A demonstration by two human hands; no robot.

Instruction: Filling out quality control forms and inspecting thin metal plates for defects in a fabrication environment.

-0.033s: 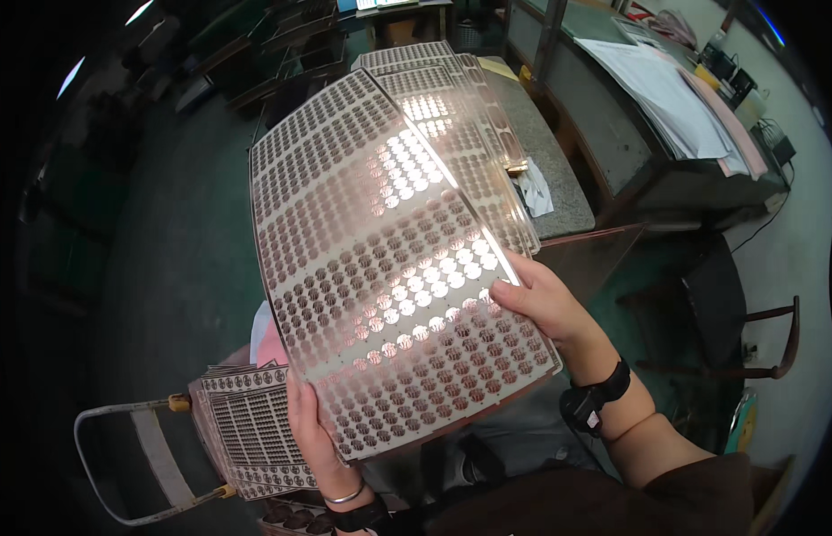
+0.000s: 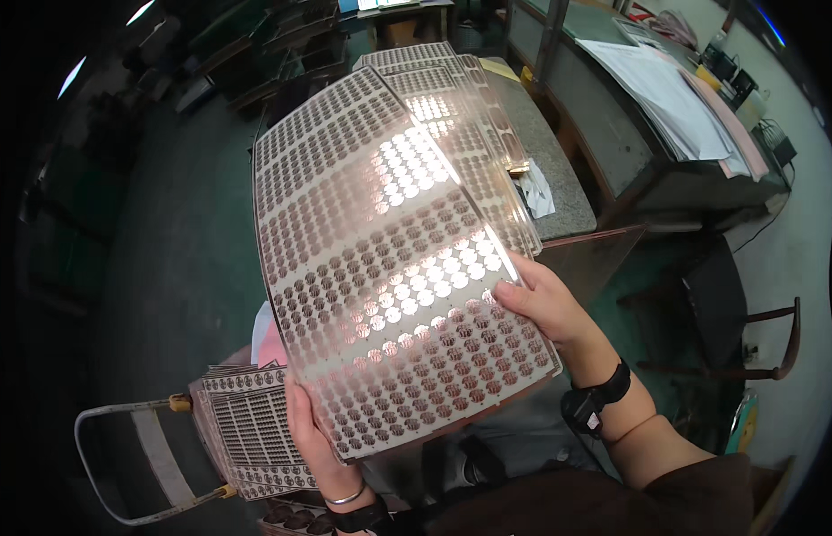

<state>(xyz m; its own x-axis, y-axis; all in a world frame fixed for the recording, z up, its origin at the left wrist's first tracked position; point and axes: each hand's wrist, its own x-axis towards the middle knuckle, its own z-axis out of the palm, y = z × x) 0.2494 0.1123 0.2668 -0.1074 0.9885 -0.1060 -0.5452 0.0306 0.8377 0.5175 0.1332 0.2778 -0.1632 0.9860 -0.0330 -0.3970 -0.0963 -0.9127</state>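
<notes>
A large, thin circuit board panel (image 2: 389,241), pale with rows of round coppery pads, is tilted up in front of me. My left hand (image 2: 310,433) grips its lower left edge, fingers on the near side. My right hand (image 2: 543,299) clasps the right edge, thumb on the face and the other fingers partly hidden behind it. Bright glare crosses the middle of the panel. Behind it, more similar panels (image 2: 483,170) are stacked on a grey speckled table (image 2: 563,192), partly covered by the held one.
To the left, a metal-handled cart (image 2: 121,411) carries a stack of patterned panels (image 2: 246,420). White paper sheets (image 2: 648,98) lie on a cabinet at the right. A dark chair (image 2: 720,295) with wooden arms stands below it. A crumpled white paper (image 2: 537,189) rests on the table.
The held panel has shifted very slightly, its right edge and my right hand a touch to the right. Both hands keep their grip.
</notes>
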